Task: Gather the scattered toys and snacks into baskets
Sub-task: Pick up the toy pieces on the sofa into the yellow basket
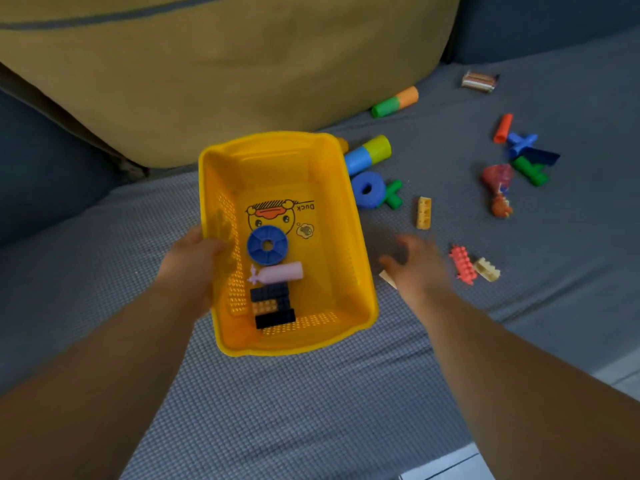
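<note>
My left hand (194, 268) grips the left wall of a yellow basket (349, 244) resting on the grey sofa seat. Inside lie a blue wheel (267, 245), a pink tube (278, 273) and dark bricks (273, 308). My right hand (414, 266) hovers blurred just right of the basket with fingers spread, holding nothing; a cream piece (388, 278) peeks out beside it. A red spiky brick (462, 265) and a cream brick (487, 270) lie to its right. A yellow brick (424, 213) lies further back.
Behind the basket lie a blue ring (367, 190), a blue-green tube (369, 154) and a green T-piece (393, 194). Further right are a red snack bag (498, 178), blue, green and red pieces (523, 150) and a wrapped snack (479, 81). A mustard cushion (225, 71) leans at the back.
</note>
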`<state>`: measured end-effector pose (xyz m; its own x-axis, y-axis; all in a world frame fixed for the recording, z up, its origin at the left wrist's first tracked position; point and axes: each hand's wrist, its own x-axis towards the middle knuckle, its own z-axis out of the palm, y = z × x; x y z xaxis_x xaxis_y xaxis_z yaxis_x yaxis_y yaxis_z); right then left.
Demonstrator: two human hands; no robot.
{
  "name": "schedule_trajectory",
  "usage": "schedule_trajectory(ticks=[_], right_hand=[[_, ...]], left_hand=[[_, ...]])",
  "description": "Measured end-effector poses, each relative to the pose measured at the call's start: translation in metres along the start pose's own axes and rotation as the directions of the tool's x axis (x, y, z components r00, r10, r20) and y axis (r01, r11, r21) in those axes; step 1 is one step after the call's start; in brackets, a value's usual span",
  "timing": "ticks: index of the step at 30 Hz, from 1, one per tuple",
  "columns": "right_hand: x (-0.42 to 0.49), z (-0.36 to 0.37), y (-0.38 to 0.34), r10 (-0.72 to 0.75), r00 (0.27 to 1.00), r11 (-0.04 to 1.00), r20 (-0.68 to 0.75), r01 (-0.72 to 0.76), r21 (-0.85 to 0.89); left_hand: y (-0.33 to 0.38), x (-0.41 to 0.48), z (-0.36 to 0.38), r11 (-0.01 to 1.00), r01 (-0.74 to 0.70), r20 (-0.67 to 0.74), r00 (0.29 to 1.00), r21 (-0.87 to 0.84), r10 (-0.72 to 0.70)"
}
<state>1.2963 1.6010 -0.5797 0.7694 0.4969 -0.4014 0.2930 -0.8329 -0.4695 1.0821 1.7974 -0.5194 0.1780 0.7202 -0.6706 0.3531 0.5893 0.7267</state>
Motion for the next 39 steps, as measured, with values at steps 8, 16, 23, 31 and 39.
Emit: schedule_trajectory(ticks=[8,16,23,31,39], right_hand=[[-0.001,0.028,0.013,-0.006,0.998,0.974,0.062,0.019,-0.224],[0.001,-0.026,-0.047,-0.193,0.909,0.947,-0.369,0.271,0.175],[-0.049,-0.003,-0.097,-0.672,0.720,0.704,0.173,0.694,-0.150],[-0.054,0.035,-0.079,-0.516,0.703,0.661,0.490,0.691,-0.294],[-0.009,-0.048,-0.088,-0.357,0.866,0.880,-0.349,0.437,0.185]], left_hand=[[-0.006,0.002,0.004,1.000,0.000,0.019,1.000,-0.002,0.000],[-0.003,-0.002,0.007,1.000,0.018,0.021,1.000,0.015,-0.018],[0.004,-0.007,0.006,1.000,0.004,0.016,1.000,0.027,-0.004],[0.002,-0.002,0.008,1.000,0.005,0.015,1.000,0.007,-0.005],[0.003,-0.007,0.024,1.000,0.008,0.025,1.000,-0.005,-0.008]])
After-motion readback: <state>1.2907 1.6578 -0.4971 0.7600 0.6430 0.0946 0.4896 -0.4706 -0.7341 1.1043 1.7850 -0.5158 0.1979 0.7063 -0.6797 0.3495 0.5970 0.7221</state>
